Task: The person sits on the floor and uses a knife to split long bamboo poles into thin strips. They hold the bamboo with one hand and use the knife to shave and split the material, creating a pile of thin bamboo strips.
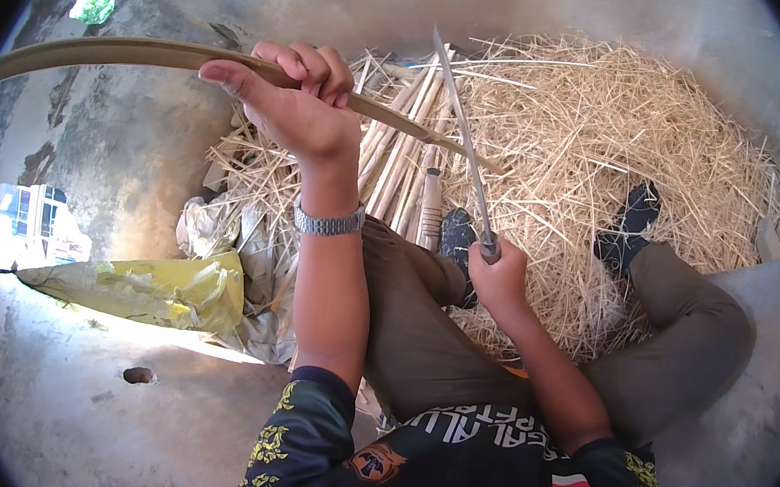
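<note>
My left hand (pixel 305 106) is raised and closed around a long, bowed bamboo strip (pixel 144 51), its thumb along the underside. The strip runs from the left edge of view across to the right, where its end thins and splits. Lower down, my right hand (pixel 500 279) grips the handle of a long knife (pixel 462 123), blade pointing up and away. That blade crosses the strip near its thin right end; whether they touch I cannot tell. Below the strip, a ridged, light-coloured handle (pixel 431 210) stands beside my foot; what it belongs to is unclear.
A large heap of pale shavings (pixel 554 128) covers the floor ahead, around my dark-socked feet. Several long bamboo sticks (pixel 404 155) lie at its left. A yellow sack (pixel 185 293) and crumpled pale sheeting (pixel 263 273) are at the left, near a stained wall (pixel 134 150).
</note>
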`<state>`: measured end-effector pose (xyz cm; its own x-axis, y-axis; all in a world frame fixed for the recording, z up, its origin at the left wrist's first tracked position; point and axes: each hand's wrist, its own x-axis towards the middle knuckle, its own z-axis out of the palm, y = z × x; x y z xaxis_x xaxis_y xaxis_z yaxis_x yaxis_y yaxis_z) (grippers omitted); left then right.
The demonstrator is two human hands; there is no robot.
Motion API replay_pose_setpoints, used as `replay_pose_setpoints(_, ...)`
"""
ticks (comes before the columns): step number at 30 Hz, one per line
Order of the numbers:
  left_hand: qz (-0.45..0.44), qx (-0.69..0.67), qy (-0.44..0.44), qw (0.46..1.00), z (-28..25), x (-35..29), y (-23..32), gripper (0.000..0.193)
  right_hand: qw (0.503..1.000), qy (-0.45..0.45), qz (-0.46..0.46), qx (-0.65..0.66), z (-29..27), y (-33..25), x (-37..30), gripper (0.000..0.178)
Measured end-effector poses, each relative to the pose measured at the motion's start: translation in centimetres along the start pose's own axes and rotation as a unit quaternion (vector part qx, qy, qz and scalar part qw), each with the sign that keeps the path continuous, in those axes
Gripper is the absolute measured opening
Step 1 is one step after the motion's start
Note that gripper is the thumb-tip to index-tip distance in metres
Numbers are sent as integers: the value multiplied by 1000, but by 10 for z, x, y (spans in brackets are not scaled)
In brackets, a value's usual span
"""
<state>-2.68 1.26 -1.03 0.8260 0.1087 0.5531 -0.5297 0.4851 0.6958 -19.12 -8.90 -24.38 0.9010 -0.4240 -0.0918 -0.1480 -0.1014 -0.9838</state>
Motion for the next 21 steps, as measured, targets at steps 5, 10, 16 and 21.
replay_pose_setpoints(5,18,38,32,999,2,1,-4,74,990,-57,112,-64,-8,8,12,21)
replay_pose_setpoints(10,14,30,18,999,3,-1,-5,74,992,-70,102,-32,-9,6,15,24)
replay_pose_setpoints(16,29,44,13,999,12,-10,-7,74,990,-66,102,-67,-3,24,15,25)
replay_pose_setpoints(21,37,68,11,997,17,-11,-5,73,999,-13,43,-18,-8,2,9,24)
